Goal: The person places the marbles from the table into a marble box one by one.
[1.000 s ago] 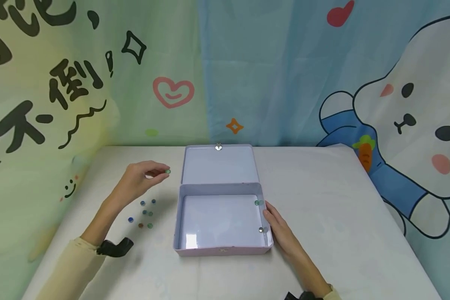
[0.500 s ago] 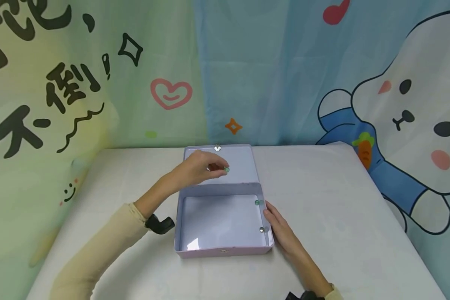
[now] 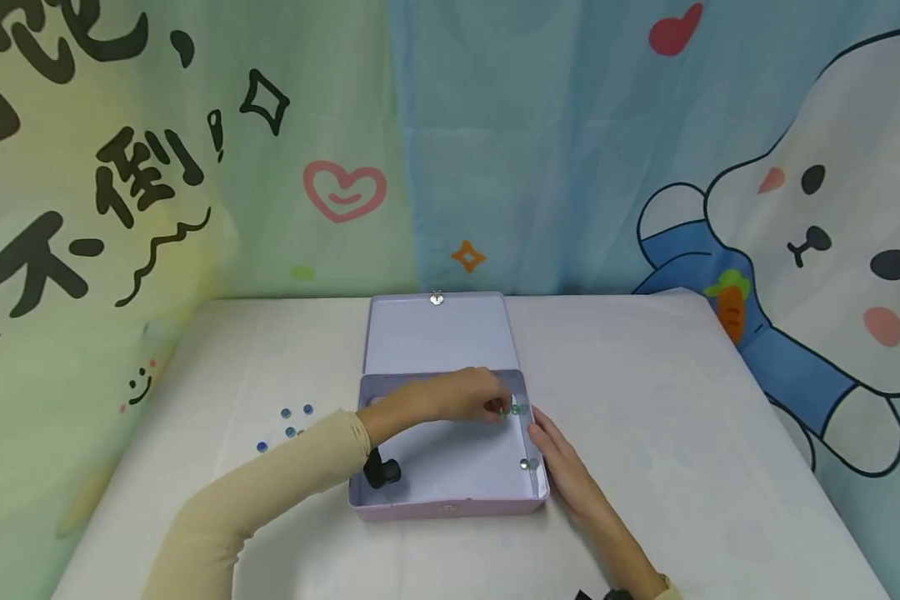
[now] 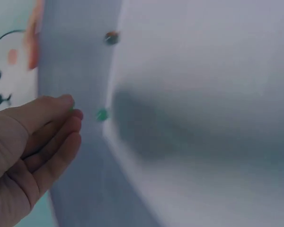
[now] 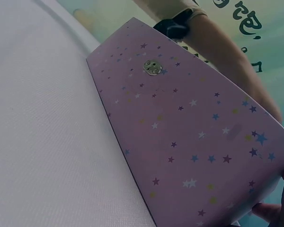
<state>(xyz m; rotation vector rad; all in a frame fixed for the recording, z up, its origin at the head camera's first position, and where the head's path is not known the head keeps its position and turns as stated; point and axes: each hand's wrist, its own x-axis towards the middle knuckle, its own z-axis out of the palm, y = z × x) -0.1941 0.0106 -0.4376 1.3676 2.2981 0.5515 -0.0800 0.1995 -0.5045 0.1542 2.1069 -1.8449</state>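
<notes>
My left hand (image 3: 461, 396) reaches over the open tin box (image 3: 450, 507), near its right wall. Between thumb and fingertips it pinches a green marble (image 4: 71, 109), mostly hidden by the fingers. Close by, another green marble (image 4: 102, 114) lies against the wall on the box floor. A brownish marble (image 4: 111, 38) lies further along that wall. My right hand (image 3: 566, 467) rests against the outside of the box's right side, its fingers mostly straight. In the right wrist view, the pink star-printed front (image 5: 180, 123) of the box shows, with a fingertip at its corner.
Several blue marbles (image 3: 286, 413) lie on the white table (image 3: 682, 458) left of the box; the left sleeve (image 3: 285, 475) hides part of that group. The box lid (image 3: 438, 333) lies back behind the box. A printed curtain (image 3: 495, 150) hangs behind the table.
My left hand has carried the green marble from left of the box, across the lid, and down into the box at the right. The right hand has stayed at the box's side.
</notes>
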